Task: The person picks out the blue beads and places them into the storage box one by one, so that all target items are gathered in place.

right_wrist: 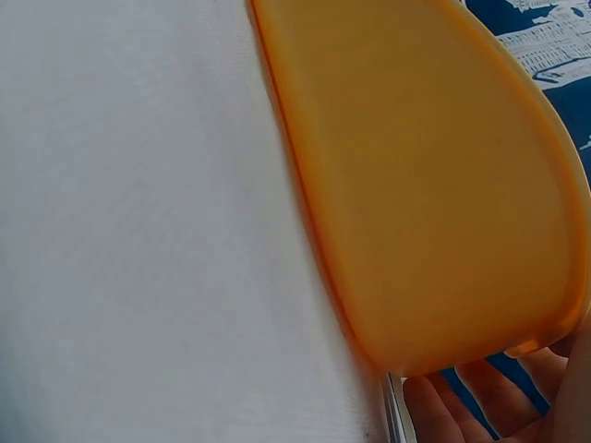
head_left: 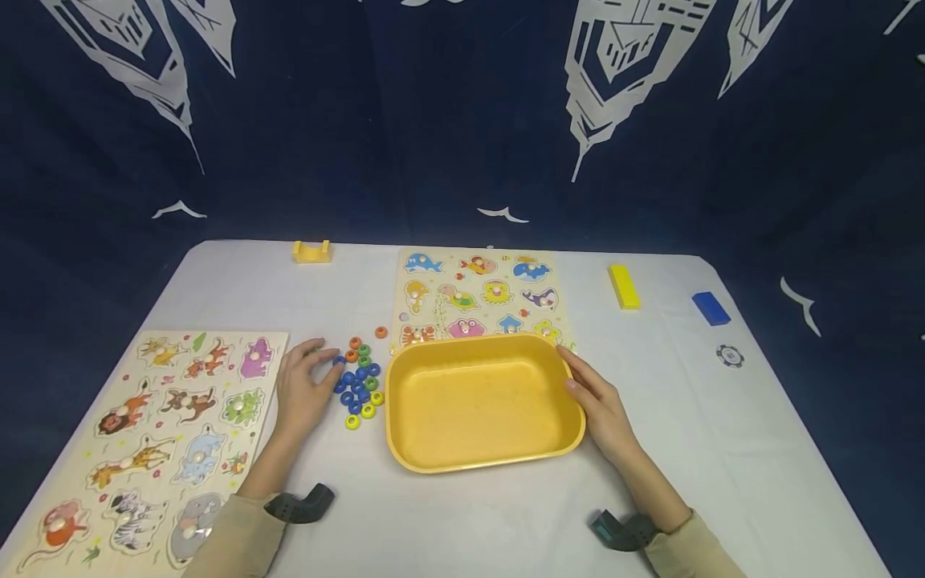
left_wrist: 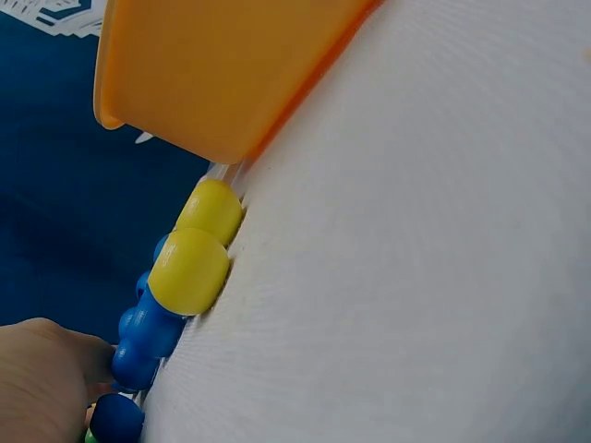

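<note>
Small round beads [head_left: 359, 388] in blue, green, yellow and orange lie in a loose cluster left of a yellow plastic tray [head_left: 484, 405]. At the cluster's left edge is my left hand [head_left: 301, 391], its fingers bent and a gap between forefinger and thumb. In the left wrist view, the thumb is right beside the blue beads [left_wrist: 135, 365], behind two yellow beads [left_wrist: 190, 270]. My right hand [head_left: 603, 405] holds the tray's right rim, thumb at the edge. The right wrist view has several fingers [right_wrist: 489, 397] below the tray's outer wall [right_wrist: 434, 185].
An animal peg puzzle [head_left: 270, 341] lies under my left forearm. Behind the tray, a sea-animal puzzle [head_left: 473, 293] is partly covered by it. Farther out are a yellow notched block [head_left: 312, 253], a yellow block [head_left: 625, 287], a blue block [head_left: 711, 308] and a round chip [head_left: 730, 356].
</note>
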